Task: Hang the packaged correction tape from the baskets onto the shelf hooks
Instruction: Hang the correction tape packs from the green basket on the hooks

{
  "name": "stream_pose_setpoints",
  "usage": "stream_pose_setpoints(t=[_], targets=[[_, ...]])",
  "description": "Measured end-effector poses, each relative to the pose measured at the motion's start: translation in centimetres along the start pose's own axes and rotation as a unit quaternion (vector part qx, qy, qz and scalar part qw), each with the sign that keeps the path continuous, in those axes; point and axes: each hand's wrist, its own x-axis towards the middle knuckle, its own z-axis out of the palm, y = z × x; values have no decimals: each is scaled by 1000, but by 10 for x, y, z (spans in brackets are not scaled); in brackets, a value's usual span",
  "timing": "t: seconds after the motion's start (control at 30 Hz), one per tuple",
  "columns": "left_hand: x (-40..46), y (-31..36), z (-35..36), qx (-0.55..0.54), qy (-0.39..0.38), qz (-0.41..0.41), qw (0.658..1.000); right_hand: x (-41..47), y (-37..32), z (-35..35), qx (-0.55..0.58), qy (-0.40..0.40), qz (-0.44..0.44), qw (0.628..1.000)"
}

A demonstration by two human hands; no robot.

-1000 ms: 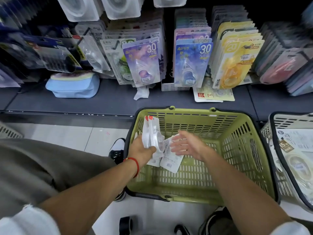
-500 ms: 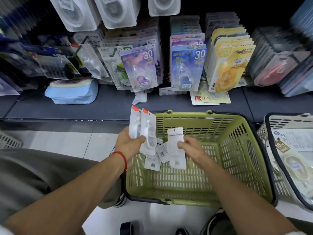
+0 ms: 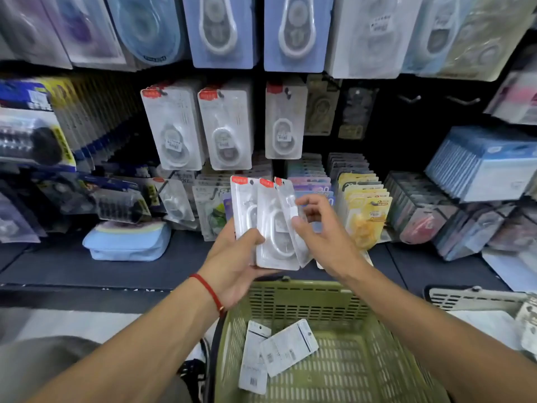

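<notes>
My left hand [image 3: 232, 266] grips a fan of three white correction tape packs [image 3: 268, 225] with red tops, held upright above the green basket [image 3: 377, 365]. My right hand [image 3: 322, 234] pinches the rightmost pack of the fan with thumb and fingers. Two more packs [image 3: 279, 353] lie face down on the basket floor. On the shelf hooks above hang matching white packs [image 3: 200, 126], with two bare hooks [image 3: 409, 98] further right.
A white basket [image 3: 476, 298] stands at the right with more packs. A light blue pouch [image 3: 128, 242] lies on the dark shelf at the left. Rows of coloured tape packs crowd the hooks all around. My knee shows at lower left.
Both hands have risen out of the basket toward the shelf, and the pack my right hand carried now sits in the fan in my left hand. My view has tilted up.
</notes>
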Motion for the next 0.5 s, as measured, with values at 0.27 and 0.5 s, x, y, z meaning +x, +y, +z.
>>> stream_pose_setpoints(t=[0.27,0.5], targets=[[21,67,29,67,-115,69,989,28,-41,-39,184,-18,137,973],[38,69,23,103,-113,119,981,52,-52,-22,147,104,88,980]])
